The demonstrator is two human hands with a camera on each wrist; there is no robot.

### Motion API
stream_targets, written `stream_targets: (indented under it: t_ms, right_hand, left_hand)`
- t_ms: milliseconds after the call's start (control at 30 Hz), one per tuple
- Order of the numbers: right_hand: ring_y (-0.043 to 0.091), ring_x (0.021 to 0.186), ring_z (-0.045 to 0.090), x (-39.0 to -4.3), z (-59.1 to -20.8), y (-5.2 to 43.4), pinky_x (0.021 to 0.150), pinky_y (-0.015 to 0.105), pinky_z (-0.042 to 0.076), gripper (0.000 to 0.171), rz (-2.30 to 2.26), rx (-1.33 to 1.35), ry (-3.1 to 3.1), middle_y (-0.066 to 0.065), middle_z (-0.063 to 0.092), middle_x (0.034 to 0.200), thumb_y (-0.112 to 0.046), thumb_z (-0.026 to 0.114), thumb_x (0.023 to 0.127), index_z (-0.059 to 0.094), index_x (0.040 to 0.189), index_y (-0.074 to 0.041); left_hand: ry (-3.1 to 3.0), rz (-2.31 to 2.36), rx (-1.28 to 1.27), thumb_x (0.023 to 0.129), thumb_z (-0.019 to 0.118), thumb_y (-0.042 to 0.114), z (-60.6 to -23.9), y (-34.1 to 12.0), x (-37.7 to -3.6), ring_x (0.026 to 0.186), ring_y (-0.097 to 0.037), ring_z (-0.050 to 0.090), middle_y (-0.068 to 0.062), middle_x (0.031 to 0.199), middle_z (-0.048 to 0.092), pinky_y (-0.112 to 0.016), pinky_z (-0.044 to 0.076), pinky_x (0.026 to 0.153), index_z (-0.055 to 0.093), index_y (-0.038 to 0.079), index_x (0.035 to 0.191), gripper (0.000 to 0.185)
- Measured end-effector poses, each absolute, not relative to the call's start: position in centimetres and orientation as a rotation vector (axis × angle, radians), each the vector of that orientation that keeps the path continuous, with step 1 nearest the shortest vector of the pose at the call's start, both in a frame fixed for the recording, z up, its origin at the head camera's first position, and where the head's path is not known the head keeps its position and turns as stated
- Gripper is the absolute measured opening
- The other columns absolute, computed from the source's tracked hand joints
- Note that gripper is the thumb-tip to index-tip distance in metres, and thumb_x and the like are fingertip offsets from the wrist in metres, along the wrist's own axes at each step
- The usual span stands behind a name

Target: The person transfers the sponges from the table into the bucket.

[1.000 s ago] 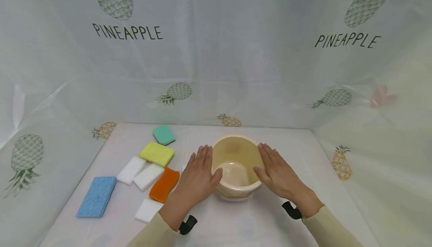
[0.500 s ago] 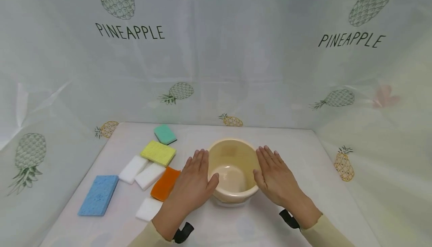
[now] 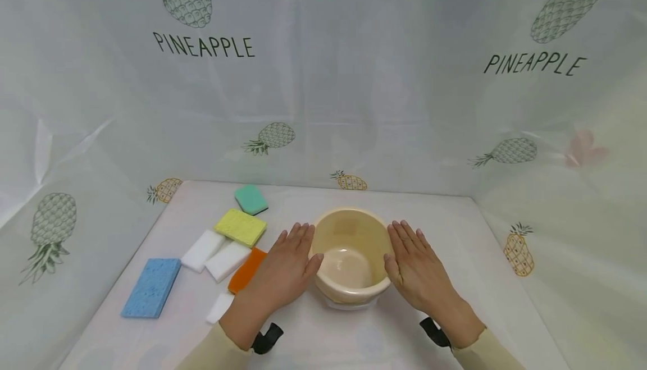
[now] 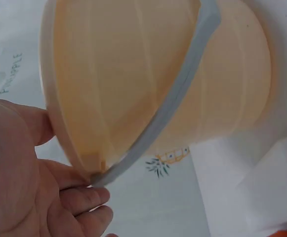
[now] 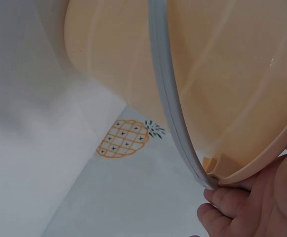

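A cream plastic bucket with a grey handle stands on the white table, empty inside. My left hand lies flat against its left side, fingers straight, thumb at the rim. My right hand presses the right side the same way. The left wrist view shows the bucket's wall close to my palm. In the right wrist view the bucket and its grey handle fill the frame above my fingers.
Sponges lie left of the bucket: a blue one, a yellow one, a teal one, an orange one partly under my left hand, and three white blocks. Pineapple-print sheeting walls the table.
The bucket and both hands have slid slightly toward me and settled; the hands stay flat on its sides. The view shifted a little.
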State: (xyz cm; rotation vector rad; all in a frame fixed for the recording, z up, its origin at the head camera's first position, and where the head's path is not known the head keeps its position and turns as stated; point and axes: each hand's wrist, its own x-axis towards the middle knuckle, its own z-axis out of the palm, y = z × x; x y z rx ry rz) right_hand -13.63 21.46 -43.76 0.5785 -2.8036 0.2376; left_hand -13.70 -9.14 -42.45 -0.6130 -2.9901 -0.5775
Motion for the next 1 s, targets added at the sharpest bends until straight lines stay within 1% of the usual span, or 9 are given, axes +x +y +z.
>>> stream_targets:
  t_ms: [200,333,500,567,733,900,1000]
  right_hand:
    - [0.041,0.158,0.029,-13.5,-43.6,21.5,0.126,0.059,0.024,0.062,0.26,0.578,-2.822,0.024,0.038,0.166,-0.034,0.039,0.112,0.038,0.159,0.006]
    - [0.041,0.159,0.029,-13.5,-43.7,21.6,0.126,0.059,0.024,0.062,0.274,0.575,-2.829,0.025,0.037,0.166,-0.034,0.039,0.112,0.037,0.159,0.007]
    - [0.042,0.158,0.03,-13.4,-43.7,21.6,0.125,0.06,0.026,0.062,0.282,0.58,-2.819,0.026,0.038,0.165,-0.033,0.04,0.112,0.038,0.158,0.008]
    - [0.042,0.158,0.03,-13.3,-43.7,21.6,0.125,0.06,0.026,0.062,0.286,0.582,-2.816,0.026,0.038,0.165,-0.033,0.041,0.112,0.038,0.158,0.008]
    - [0.043,0.157,0.031,-13.3,-43.6,21.5,0.125,0.06,0.027,0.062,0.293,0.589,-2.812,0.026,0.039,0.165,-0.033,0.041,0.111,0.039,0.158,0.008]
    - [0.043,0.156,0.033,-13.4,-43.5,21.5,0.124,0.06,0.028,0.061,0.279,0.602,-2.783,0.026,0.041,0.164,-0.032,0.043,0.111,0.04,0.157,0.008]
    - [0.043,0.155,0.035,-13.5,-43.6,21.4,0.123,0.06,0.029,0.06,0.273,0.615,-2.76,0.026,0.042,0.163,-0.03,0.044,0.11,0.041,0.156,0.008]
  left_hand:
    - [-3.017,-0.588,-0.626,0.111,0.046,0.048,-41.9,-10.9,-14.1,0.159,-0.033,0.031,-0.016,0.165,0.044,-0.049,0.022,0.13,0.042,0.002,0.16,0.068]
    - [-2.978,-0.579,-0.636,0.109,0.054,0.042,-41.6,-12.4,-14.3,0.154,-0.037,0.04,-0.019,0.158,0.051,-0.052,0.027,0.128,0.051,0.001,0.154,0.061]
    - [-2.875,-0.506,-0.604,0.103,0.067,0.03,-41.2,-14.8,-14.9,0.141,-0.037,0.055,-0.016,0.145,0.063,-0.052,0.041,0.12,0.062,0.003,0.144,0.049]
    - [-2.853,-0.454,-0.566,0.101,0.07,0.027,-41.2,-16.0,-15.3,0.136,-0.036,0.058,-0.015,0.141,0.066,-0.051,0.046,0.115,0.065,0.004,0.14,0.046]
    - [-2.838,-0.34,-0.516,0.097,0.075,0.021,-41.1,-19.2,-16.5,0.126,-0.038,0.062,-0.016,0.133,0.069,-0.053,0.052,0.107,0.069,0.004,0.133,0.04]
    - [-2.798,-0.173,-0.614,0.092,0.081,0.016,-41.1,-22.3,-18.1,0.116,-0.038,0.064,-0.018,0.124,0.07,-0.054,0.055,0.1,0.071,0.001,0.127,0.039]
    - [-2.777,-0.042,-0.692,0.09,0.082,0.016,-41.5,-24.0,-19.3,0.113,-0.037,0.063,-0.017,0.122,0.069,-0.054,0.055,0.098,0.071,0.001,0.127,0.041]
